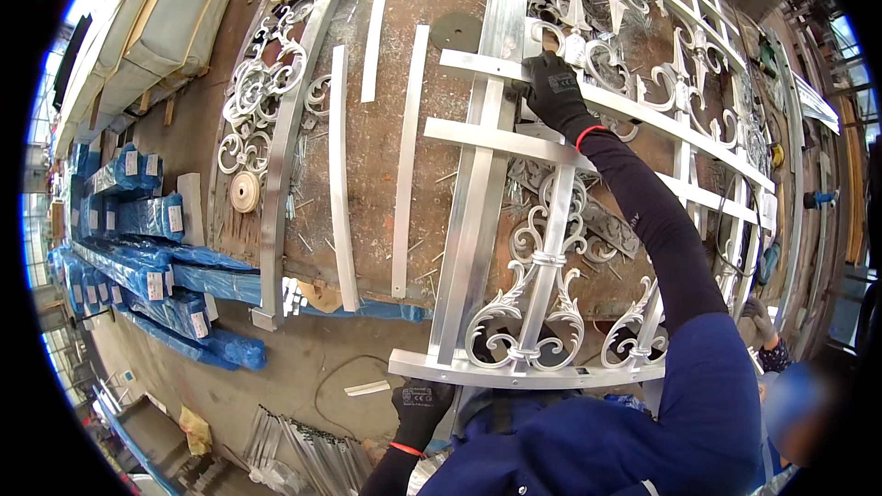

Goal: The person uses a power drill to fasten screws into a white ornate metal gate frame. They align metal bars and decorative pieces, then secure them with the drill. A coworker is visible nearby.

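A silvery metal railing panel [470, 248] with scrollwork lies over the workbench in front of me. My right hand [554, 96], in a black glove, reaches far across it and is closed around the light crossbar near its left end. Close to my body, my black-gloved left hand [423, 407] grips the panel's near rail [514, 377] by its left end; its fingertips are hidden beneath the rail. Curled leaf ornaments [525, 326] fill the space between the rails. Red bands circle both my wrists.
Loose flat bars [342, 174] and scroll castings [262, 83] lie on the scuffed brown workbench [377, 147]. Blue-wrapped bundles [152, 248] stand at the left. Metal strips [312, 450] rest on the floor. At the lower right is another person's gloved hand [759, 320].
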Demonstrator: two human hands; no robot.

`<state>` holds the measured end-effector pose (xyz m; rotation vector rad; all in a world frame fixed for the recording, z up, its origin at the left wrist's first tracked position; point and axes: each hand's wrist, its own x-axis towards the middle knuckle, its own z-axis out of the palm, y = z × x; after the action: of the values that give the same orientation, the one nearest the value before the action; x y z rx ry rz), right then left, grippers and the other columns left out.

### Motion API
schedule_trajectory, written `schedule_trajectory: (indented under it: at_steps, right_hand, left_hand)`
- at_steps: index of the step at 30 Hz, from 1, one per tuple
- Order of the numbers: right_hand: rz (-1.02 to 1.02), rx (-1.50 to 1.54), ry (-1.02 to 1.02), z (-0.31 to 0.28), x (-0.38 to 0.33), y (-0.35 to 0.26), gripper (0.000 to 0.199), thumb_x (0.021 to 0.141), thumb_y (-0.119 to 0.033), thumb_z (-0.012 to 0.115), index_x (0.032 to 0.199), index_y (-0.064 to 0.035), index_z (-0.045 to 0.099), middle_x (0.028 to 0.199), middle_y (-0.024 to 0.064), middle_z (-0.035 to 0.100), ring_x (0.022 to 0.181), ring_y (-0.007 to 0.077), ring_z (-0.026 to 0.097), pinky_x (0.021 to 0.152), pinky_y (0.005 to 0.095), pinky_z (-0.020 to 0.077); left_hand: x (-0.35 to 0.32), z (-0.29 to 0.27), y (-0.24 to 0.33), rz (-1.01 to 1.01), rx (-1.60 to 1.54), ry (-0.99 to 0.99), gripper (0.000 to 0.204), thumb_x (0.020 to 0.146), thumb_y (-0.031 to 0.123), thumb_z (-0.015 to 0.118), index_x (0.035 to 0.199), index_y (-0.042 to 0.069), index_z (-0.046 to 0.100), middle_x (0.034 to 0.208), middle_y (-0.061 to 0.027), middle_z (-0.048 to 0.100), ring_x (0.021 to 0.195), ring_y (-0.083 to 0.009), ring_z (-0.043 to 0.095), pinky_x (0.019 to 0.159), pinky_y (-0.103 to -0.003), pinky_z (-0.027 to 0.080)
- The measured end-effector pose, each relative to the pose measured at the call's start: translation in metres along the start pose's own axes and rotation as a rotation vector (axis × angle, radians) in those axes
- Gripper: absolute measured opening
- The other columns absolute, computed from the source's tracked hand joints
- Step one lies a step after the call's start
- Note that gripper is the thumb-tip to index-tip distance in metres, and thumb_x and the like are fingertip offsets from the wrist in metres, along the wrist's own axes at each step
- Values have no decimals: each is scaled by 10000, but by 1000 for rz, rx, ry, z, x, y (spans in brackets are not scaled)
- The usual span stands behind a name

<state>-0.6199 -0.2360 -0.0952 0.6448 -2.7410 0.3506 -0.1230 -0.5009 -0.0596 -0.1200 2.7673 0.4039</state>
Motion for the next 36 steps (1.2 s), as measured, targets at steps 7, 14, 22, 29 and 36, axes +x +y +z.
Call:
schedule_trajectory:
  at_steps: [7,14,22,29,36]
  right_hand:
    - [-44,1,38,6,-1,6,372,785,-310,634,1034,-42,567,976,186,538,909,362,555,762,463,452]
    - [-78,-5,8,9,-2,22,331,747,-183,604,1052,-56,584,999,192,565,903,357,584,770,456,474]
    - [-15,74,31,9,-5,16,429,758,-351,671,1029,-37,562,970,201,558,883,383,579,769,466,469]
    - [-155,85,-101,4,1,36,471,788,-403,671,1030,-17,551,942,213,559,862,377,583,748,468,478]
    - [-20,208,-54,-14,-2,18,499,760,-442,681,995,-23,545,900,166,547,840,336,577,726,460,464]
  left_hand:
    - [-10,7,3,-97,-82,54,435,752,447,674,917,47,625,679,-144,633,557,-319,621,499,-430,481]
    - [-33,-2,14,-138,-119,-15,502,749,458,682,1025,46,603,800,-164,636,628,-329,620,567,-445,465]
    - [-91,15,-13,-72,-243,174,375,703,334,737,896,75,547,772,-111,555,738,-301,556,663,-438,395]
    - [138,-102,88,214,-236,440,545,732,266,748,1140,9,495,1024,-191,532,1004,-387,523,836,-467,432]
    - [282,-67,118,-48,-20,204,454,800,478,633,901,36,600,852,-159,579,777,-325,605,645,-455,482]
